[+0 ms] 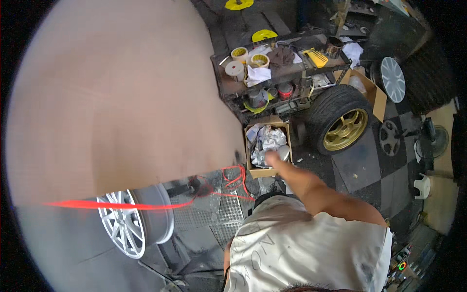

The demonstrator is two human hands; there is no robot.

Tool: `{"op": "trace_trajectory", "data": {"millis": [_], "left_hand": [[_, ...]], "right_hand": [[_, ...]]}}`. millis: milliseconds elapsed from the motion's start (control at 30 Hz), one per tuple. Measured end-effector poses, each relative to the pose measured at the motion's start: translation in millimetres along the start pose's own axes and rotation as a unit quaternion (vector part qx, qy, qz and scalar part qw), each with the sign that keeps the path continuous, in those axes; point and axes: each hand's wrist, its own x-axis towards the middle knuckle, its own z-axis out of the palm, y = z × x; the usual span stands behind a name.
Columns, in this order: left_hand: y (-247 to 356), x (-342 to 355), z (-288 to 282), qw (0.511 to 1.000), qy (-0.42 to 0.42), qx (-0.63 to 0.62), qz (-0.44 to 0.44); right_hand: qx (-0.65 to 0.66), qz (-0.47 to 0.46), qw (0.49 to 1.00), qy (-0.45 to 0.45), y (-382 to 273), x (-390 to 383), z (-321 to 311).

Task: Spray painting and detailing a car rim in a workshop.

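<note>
My right arm stretches out from the white shirt (311, 248). My right hand (273, 158) is over the near part of an open cardboard box (262, 173), its fingers smeared by motion. Crumpled silvery and white sheets (270, 139) fill the box, and a round grey piece (283, 154) lies beside the hand. I cannot tell whether the hand holds anything. A huge blurred skin-toned shape (121, 97) close to the lens covers the upper left; it may be my left hand or arm, with no fingers to make out.
A silver wheel rim (122, 224) stands at lower left, behind a red hose or cord (236, 177). Tape rolls (260, 60), rags and a yellow notched spreader (316, 57) lie on a dark shelf. Right of the box stands a tyre with a gold rim (346, 130).
</note>
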Motion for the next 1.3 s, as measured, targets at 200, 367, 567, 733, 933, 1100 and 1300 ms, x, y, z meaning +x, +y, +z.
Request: {"op": "trace_trajectory", "data": {"millis": [200,367,567,733,933,1100,1300], "left_hand": [[-62.1,-35.8,37.6,0.998,0.021,-0.046,-0.043],[-134.7,-85.9,103.0,0.989,0.045,-0.1,-0.104],[-214.6,-155.6,287.4,0.917,0.192,-0.319,-0.144],[-210.5,-205.4,473.6,0.893,0.172,-0.362,-0.205],[-128.8,-288.1,665.2,0.795,0.284,-0.415,-0.34],[-73.6,-326.4,767.2,0.696,0.311,-0.474,-0.441],[105.9,-263.5,841.3,0.357,0.436,-0.69,-0.455]], "right_hand": [[-0.175,-0.483,0.643,-0.568,-31.6,-125.6,160.4],[-0.305,-0.312,0.825,-0.359,-40.2,-90.1,100.0],[-0.519,-0.31,0.781,-0.16,6.7,-32.9,-6.9],[-0.444,-0.29,0.794,-0.298,59.3,-75.7,-40.7],[-0.585,-0.416,0.417,-0.558,148.0,-58.4,16.7],[-0.49,-0.391,0.385,-0.677,71.1,-95.2,92.6],[-0.661,-0.156,0.484,-0.552,-30.0,-158.5,165.2]]}}
